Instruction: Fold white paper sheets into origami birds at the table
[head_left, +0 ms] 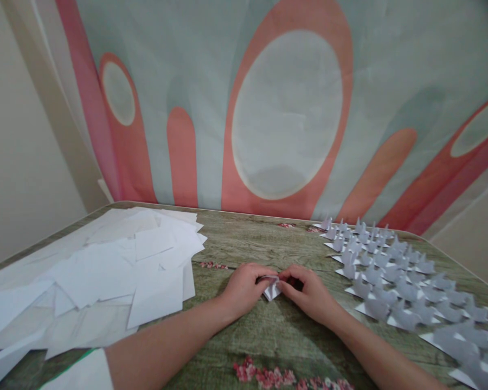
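Between both hands, a small folded piece of white paper (271, 290) is held just above the middle of the table. My left hand (246, 287) pinches its upper left side with thumb and fingers. On the other side, my right hand (307, 290) grips the right edge with thumb and forefinger. Creases show on the paper's front; its back is hidden by the fingers. To the right stand rows of white folded paper birds (406, 290). Left of my hands lies a wide, loose pile of white paper sheets (106, 265).
The wood-patterned table top (244, 238) bears printed pink flowers (268, 375). Behind its far edge hangs a backdrop (207, 65) with coral shapes. The paper pile reaches under my left forearm, and the birds stand close to my right forearm.
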Tool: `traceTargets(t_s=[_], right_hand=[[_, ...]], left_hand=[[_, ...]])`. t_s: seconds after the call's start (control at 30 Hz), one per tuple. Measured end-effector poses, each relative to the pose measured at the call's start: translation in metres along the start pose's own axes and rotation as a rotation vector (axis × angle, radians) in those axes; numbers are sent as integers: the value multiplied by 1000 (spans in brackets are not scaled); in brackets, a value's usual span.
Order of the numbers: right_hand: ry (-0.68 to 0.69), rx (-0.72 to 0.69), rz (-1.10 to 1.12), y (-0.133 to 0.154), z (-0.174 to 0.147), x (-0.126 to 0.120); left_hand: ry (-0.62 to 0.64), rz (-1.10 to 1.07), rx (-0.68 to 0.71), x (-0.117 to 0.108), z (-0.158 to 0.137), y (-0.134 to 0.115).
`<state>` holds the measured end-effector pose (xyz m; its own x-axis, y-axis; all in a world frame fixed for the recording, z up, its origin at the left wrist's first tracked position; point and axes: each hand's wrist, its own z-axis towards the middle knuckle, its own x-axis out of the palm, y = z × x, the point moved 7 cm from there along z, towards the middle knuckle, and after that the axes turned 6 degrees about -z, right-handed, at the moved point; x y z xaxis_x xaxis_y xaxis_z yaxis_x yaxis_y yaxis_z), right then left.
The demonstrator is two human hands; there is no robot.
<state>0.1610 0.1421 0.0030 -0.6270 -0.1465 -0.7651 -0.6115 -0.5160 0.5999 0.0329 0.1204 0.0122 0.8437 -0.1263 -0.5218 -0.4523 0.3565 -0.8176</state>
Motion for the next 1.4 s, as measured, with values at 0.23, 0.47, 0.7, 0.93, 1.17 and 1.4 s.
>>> traceTargets(t_s=[0.23, 0.47, 0.7, 0.93, 1.17, 1.4], right_hand=[[23, -27, 79, 3, 1, -2], [42, -43, 112, 6, 2, -3], [68, -44, 120, 5, 1, -1], [100, -62, 135, 7, 0, -1], [121, -77, 122, 7, 0, 1], [108, -67, 95, 3, 1, 4]], left_hand=[[15, -11, 65, 1, 0, -5], [3, 0, 92, 0, -2, -5], [27, -12, 86, 2, -1, -2], [28, 12, 52, 1, -2, -2], [-24, 44, -10, 0, -4, 4], [-68, 31, -63, -2, -4, 10]])
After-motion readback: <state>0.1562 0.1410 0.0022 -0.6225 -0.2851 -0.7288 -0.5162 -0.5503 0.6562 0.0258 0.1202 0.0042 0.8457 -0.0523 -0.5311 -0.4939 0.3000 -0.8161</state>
